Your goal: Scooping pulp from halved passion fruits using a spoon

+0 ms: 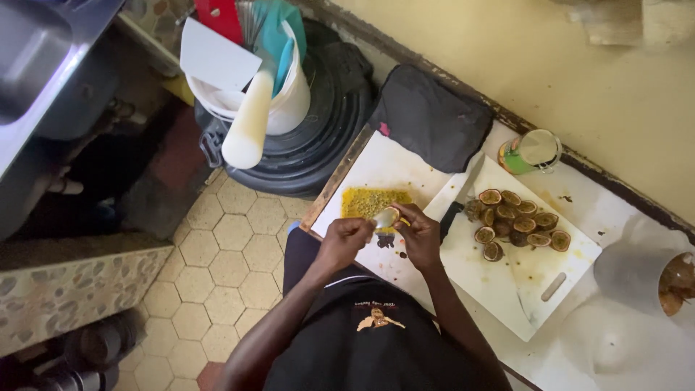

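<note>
My left hand point(346, 237) grips a metal spoon point(386, 217) whose bowl points at my right hand point(421, 233). The right hand is closed around a small item, apparently a passion fruit half, mostly hidden by the fingers. Both hands hover over the white counter, just in front of a patch of yellow seedy pulp point(371, 201). Dark shell bits point(386, 241) lie below the hands. To the right, a white cutting board point(507, 289) carries several halved passion fruits point(517, 224) and a black-handled knife point(460, 197).
A black cloth bag point(431, 116) and a green lidded jar point(532, 150) sit by the wall. A grey container point(633, 271) with brown scraps stands at the right. On the tiled floor point(217, 261) a white bucket point(286, 105) of utensils rests on a black tub point(326, 152). A metal sink point(32, 51) is at upper left.
</note>
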